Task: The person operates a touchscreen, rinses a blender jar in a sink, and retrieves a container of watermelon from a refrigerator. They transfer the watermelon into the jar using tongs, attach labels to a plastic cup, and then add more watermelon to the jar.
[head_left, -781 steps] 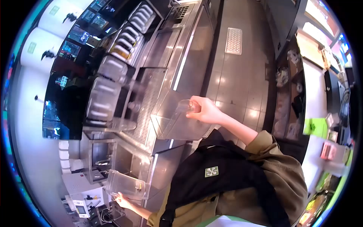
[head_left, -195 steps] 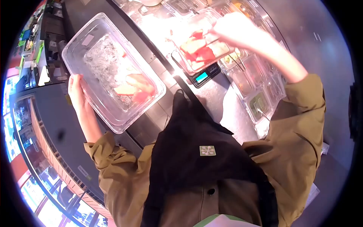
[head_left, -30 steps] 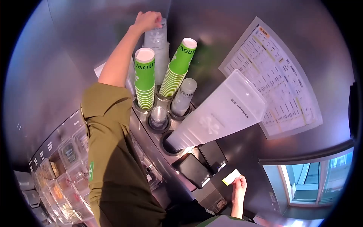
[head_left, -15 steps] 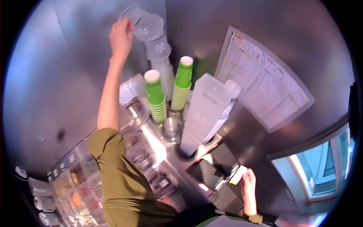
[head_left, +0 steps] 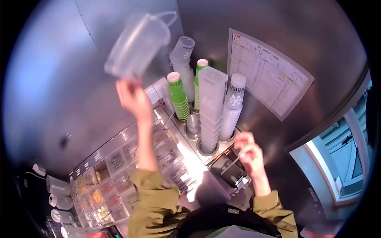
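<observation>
Though blurred, L hand's [head_left: 135,99] cup [head_left: 139,45] tapers (clear plas.); R [head_left: 252,158] pinches strip [head_left: 231,165].

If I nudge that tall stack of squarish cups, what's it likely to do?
The stack may lean rather than topple, since its foot sits in a holder. It looks light, being translucent and plastic-like. Nested cups might cling together when lifted.

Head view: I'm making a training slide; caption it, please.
Left hand holds up a blurred translucent handled cup, right hand a thin slip, near stacked green paper cups.
</observation>
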The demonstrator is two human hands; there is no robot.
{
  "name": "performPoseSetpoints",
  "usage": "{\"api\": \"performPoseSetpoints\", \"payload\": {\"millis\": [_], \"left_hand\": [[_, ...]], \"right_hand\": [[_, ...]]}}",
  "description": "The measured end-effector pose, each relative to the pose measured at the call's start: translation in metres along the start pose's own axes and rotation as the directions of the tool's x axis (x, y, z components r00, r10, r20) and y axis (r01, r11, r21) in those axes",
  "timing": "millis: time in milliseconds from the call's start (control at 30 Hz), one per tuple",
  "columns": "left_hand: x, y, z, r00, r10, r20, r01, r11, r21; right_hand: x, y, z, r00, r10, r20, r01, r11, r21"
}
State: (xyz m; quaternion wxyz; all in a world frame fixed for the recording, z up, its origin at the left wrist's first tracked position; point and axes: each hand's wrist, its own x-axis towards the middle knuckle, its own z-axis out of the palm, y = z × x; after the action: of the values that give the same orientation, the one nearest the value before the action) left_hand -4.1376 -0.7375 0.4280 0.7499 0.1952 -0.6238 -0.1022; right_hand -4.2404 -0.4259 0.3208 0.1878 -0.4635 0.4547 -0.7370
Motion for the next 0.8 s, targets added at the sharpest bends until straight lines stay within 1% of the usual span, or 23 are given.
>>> {"api": "performPoseSetpoints", "payload": {"millis": [33, 67, 133, 200, 233, 267, 300, 333, 367, 400, 433, 533, 600, 667, 733, 767, 800], "left_hand": [[-0.029, 0.022, -0.029, 1.000, -0.022, 0.014, 0.022, 0.999, 0.035], [-0.057, 0.053, -0.050, 0.995, -0.104, 0.002, 0.104, 0.995, 0.000], [-0.104, 0.107, -0.083, 0.988, -0.156, 0.008, 0.156, 0.987, -0.026], [-0.148, 0.140, -0.118, 0.978, -0.144, 0.152, 0.164, 0.978, -0.126], [-0.159, 0.165, -0.124, 0.975, -0.191, 0.116, 0.210, 0.961, -0.181], [-0.172, 0.176, -0.135, 0.981, -0.128, 0.144, 0.137, 0.989, -0.054], [-0.184, 0.188, -0.145, 0.985, -0.053, 0.163, 0.052, 0.999, 0.014], [-0.193, 0.202, -0.153, 0.983, 0.023, 0.183, -0.037, 0.996, 0.076], [-0.205, 0.216, -0.162, 0.983, -0.022, 0.183, 0.017, 0.999, 0.031], [-0.214, 0.231, -0.170, 0.984, -0.035, 0.176, 0.031, 0.999, 0.028], [-0.221, 0.247, -0.177, 0.985, -0.049, 0.168, 0.045, 0.999, 0.025], [-0.238, 0.289, -0.200, 0.986, 0.052, 0.159, -0.072, 0.990, 0.124], [-0.256, 0.314, -0.217, 0.983, 0.086, 0.159, -0.116, 0.976, 0.185], [-0.281, 0.329, -0.230, 0.994, 0.035, 0.108, -0.052, 0.986, 0.158], [-0.301, 0.343, -0.251, 0.998, -0.029, 0.057, 0.019, 0.987, 0.157], [-0.306, 0.350, -0.265, 0.995, -0.004, 0.097, -0.021, 0.967, 0.253], [-0.314, 0.355, -0.275, 0.996, -0.038, 0.085, 0.016, 0.970, 0.241]], "right_hand": [[0.019, -0.014, 0.005, 0.994, -0.109, 0.014, 0.109, 0.993, 0.041], [0.037, -0.029, 0.015, 0.977, -0.212, 0.020, 0.210, 0.975, 0.080], [0.060, -0.054, 0.036, 0.955, -0.296, -0.031, 0.297, 0.939, 0.171], [0.054, -0.080, 0.059, 0.972, -0.215, -0.098, 0.232, 0.944, 0.235], [0.039, -0.087, 0.067, 0.980, -0.165, -0.109, 0.190, 0.933, 0.304], [0.022, -0.092, 0.072, 0.987, -0.109, -0.117, 0.146, 0.916, 0.374], [0.004, -0.092, 0.073, 0.992, -0.043, -0.118, 0.084, 0.926, 0.368], [-0.015, -0.104, 0.078, 0.988, 0.065, -0.141, 0.009, 0.884, 0.467], [-0.031, -0.109, 0.075, 0.986, 0.063, -0.155, 0.017, 0.883, 0.469], [-0.045, -0.113, 0.071, 0.984, 0.061, -0.167, 0.025, 0.882, 0.471], [-0.060, -0.117, 0.065, 0.986, 0.057, -0.156, 0.011, 0.913, 0.407], [-0.106, -0.138, 0.055, 0.984, 0.085, -0.156, -0.025, 0.936, 0.351], [-0.133, -0.133, 0.052, 0.973, -0.001, -0.232, 0.053, 0.975, 0.217], [-0.156, -0.130, 0.046, 0.980, -0.142, -0.137, 0.144, 0.990, 0.001], [-0.177, -0.134, 0.048, 0.977, -0.184, -0.104, 0.174, 0.980, -0.097], [-0.186, -0.128, 0.049, 0.979, -0.194, -0.058, 0.189, 0.978, -0.086], [-0.194, -0.121, 0.052, 0.979, -0.206, -0.009, 0.204, 0.976, -0.073]]}}
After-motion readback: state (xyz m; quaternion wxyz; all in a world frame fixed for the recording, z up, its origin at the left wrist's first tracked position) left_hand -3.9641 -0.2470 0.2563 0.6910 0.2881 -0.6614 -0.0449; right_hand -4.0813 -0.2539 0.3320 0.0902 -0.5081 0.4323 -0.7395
